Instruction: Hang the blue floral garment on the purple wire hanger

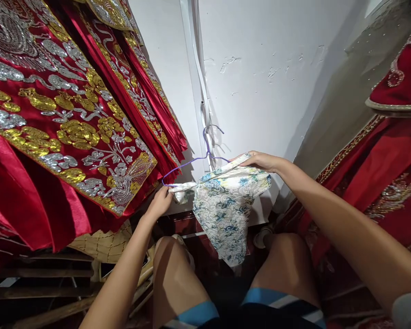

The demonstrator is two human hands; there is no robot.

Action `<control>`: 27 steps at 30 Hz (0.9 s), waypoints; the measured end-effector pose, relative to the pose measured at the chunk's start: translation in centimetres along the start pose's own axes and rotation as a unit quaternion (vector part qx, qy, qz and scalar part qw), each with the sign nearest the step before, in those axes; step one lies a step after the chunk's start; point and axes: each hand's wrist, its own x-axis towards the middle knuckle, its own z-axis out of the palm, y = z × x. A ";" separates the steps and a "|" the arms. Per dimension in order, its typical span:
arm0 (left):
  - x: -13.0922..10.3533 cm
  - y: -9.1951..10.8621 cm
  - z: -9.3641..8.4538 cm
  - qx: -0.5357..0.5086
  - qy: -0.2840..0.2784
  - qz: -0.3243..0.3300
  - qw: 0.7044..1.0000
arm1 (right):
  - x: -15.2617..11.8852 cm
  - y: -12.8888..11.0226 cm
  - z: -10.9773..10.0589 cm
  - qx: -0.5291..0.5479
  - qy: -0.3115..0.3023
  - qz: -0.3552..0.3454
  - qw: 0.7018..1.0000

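Observation:
A white garment with blue, green and yellow floral print (pixel 226 210) hangs partly on a purple hanger (pixel 192 162), in front of the wall. Its left side is bunched near the hanger's left end, where my left hand (pixel 160 202) pinches the cloth. My right hand (pixel 260 161) grips the garment's upper right edge, pulled out to the side. The hanger's right arm runs behind the cloth and is partly hidden. Its hook (pixel 215 129) points up beside a white strip on the wall.
Red garments with gold and silver sequins (pixel 78 132) hang on the left. More red embroidered clothing (pixel 393 173) is on the right. A white wall (pixel 260 68) with a vertical white strip (pixel 196 59) stands ahead. Wooden slats (pixel 44 273) lie at lower left, and my knees are below.

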 end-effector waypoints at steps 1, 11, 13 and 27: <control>0.4 0.3 0.0 0.008 0.008 -0.020 1.000 | 0.0 0.0 0.0 0.001 -0.005 -0.001 1.000; -1.3 0.8 -1.4 -0.015 0.113 -0.039 0.993 | 0.4 0.1 0.1 -0.054 0.040 -0.012 0.998; -1.1 1.6 -2.2 -0.028 0.142 0.005 0.989 | 0.2 -0.4 -0.2 -0.060 0.057 -0.007 0.997; -1.9 8.3 2.2 -0.173 0.338 0.052 0.924 | -4.0 7.8 0.0 0.000 0.320 -0.115 0.940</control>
